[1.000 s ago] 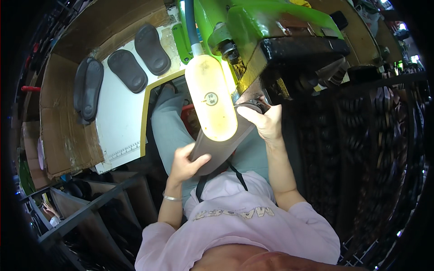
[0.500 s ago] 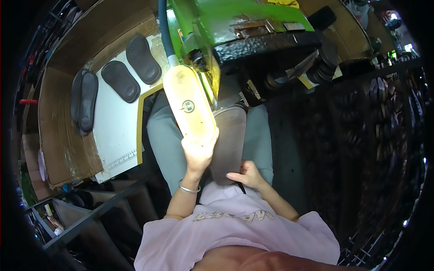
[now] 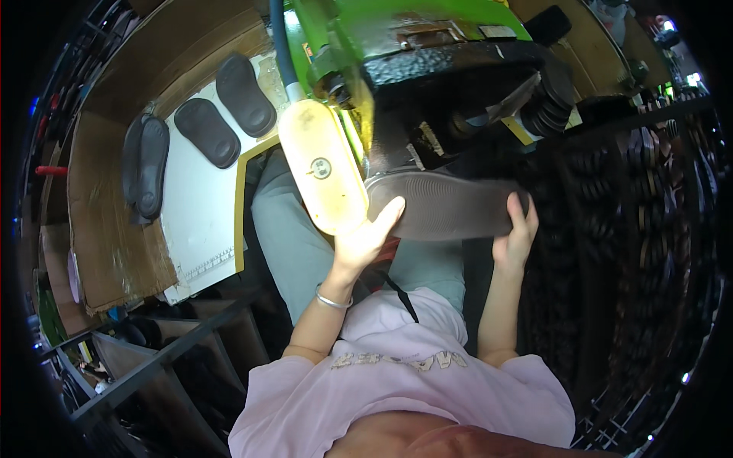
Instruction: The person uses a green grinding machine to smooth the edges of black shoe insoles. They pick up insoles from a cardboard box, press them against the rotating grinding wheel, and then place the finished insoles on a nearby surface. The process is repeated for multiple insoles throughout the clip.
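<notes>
Beneath the green machine (image 3: 427,19): one ridged sole (image 3: 450,204), held in two hands

Item: grey-brown shoe sole, lying crosswise above the lap, near side of the machine, its left end close beside the lamp (image 3: 321,168). Contact between that end and the machine: cannot tell.

Left hand (image 3: 365,238): at the sole's left end, thumb spread over the upper face; remaining fingers mostly hidden, presumably underneath. Grip closed.

Right hand (image 3: 519,229): at the sole's right end, fingers curled about the tip, closed to the sole's thickness.

Handling, by judgement: light, springy, rubber or foam; bends under pressure, unlikely to break. Ridges should give purchase; the smoother right half may slip more. Best hold: one hand at each end, thumbs above, fingers below, clear of the machine parts on the far side.

Adjacent stock: white tabletop (image 3: 200,217) at left, walled by cardboard (image 3: 107,191); upon it, an overlapping pair of dark soles (image 3: 153,172) and, farther right, two single pieces (image 3: 208,133), laid apart.
</notes>
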The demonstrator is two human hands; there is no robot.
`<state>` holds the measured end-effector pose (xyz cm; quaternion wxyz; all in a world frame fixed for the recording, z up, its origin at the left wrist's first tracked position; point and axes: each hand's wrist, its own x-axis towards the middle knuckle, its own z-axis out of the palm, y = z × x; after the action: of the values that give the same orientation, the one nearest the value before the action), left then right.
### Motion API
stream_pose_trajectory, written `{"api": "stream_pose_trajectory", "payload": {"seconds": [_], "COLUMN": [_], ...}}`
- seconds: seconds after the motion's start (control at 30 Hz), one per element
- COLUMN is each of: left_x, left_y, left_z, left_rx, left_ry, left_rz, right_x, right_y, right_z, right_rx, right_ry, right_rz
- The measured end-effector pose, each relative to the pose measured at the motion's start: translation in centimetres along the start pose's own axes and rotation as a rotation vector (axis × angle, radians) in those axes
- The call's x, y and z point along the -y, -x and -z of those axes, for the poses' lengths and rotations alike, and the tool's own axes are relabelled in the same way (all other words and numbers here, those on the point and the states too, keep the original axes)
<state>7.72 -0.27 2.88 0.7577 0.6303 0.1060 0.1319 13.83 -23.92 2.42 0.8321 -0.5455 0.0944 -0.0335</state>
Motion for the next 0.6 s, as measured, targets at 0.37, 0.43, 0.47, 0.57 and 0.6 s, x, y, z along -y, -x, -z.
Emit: {"api": "stream_pose_trajectory", "payload": {"seconds": [0.37, 0.43, 0.47, 0.57, 0.6], "left_x": [2.2, 3.4, 3.5, 3.2, 3.3], "left_y": [-0.4, -1.1, -1.6, -2.3, -2.4], "left_z": [1.0, -0.1, -0.8, -1.7, -1.7], "left_rx": [-0.006, 0.003, -0.003, -0.017, -0.028], "left_ry": [-0.061, -0.234, -0.340, -0.272, -0.264], "left_rz": [-0.038, -0.082, -0.082, 0.007, 0.023], "right_x": [-0.3, -0.1, 0.1, 0.6, 1.2], "right_y": [-5.5, -5.1, -5.1, -4.7, -4.8], "right_z": [-0.2, 0.8, 1.2, 1.6, 1.6], "right_rx": [0.246, 0.167, 0.151, 0.110, 0.159], "right_ry": [0.123, 0.106, 0.092, 0.095, 0.104], "right_rz": [0.079, 0.050, 0.071, 0.089, 0.053]}}
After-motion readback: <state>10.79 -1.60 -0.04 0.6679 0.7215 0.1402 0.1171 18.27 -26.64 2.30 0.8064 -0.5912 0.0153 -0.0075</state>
